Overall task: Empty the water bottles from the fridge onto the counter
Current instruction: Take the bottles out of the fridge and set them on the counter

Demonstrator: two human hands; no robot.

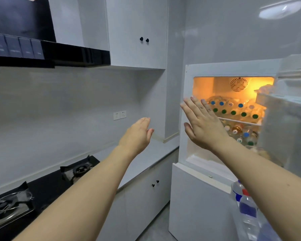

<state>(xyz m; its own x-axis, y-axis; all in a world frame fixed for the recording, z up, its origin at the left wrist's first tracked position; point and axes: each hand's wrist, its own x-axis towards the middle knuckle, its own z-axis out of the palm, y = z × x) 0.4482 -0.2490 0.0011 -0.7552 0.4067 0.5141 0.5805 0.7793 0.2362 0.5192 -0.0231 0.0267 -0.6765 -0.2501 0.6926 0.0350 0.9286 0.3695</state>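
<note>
None of the water bottles (233, 110) has reached the desk (146, 159) yet, as far as the view shows: the grey stretch of desk between the gas hob (42, 186) and the fridge (189, 119) carries no bottle, so the task looks to be at its very start. Inside the lit upper compartment of the fridge, whose door (290, 110) stands open to the right, bottles lie stacked on their sides with blue and green caps facing out, crowded on the upper shelf (240, 121), and more lie packed on the level below. Two further bottles (245, 206) with blue labels stand low at the right edge, seemingly in the door, partly hidden by the right forearm. The left hand (137, 134) is raised over the desk, fingers straight and together, holding nothing. The right hand (202, 124) is spread flat, fingers extended, in front of the fridge opening at its left edge, just short of the nearest caps and gripping nothing. All the bottles remain to be moved.
</note>
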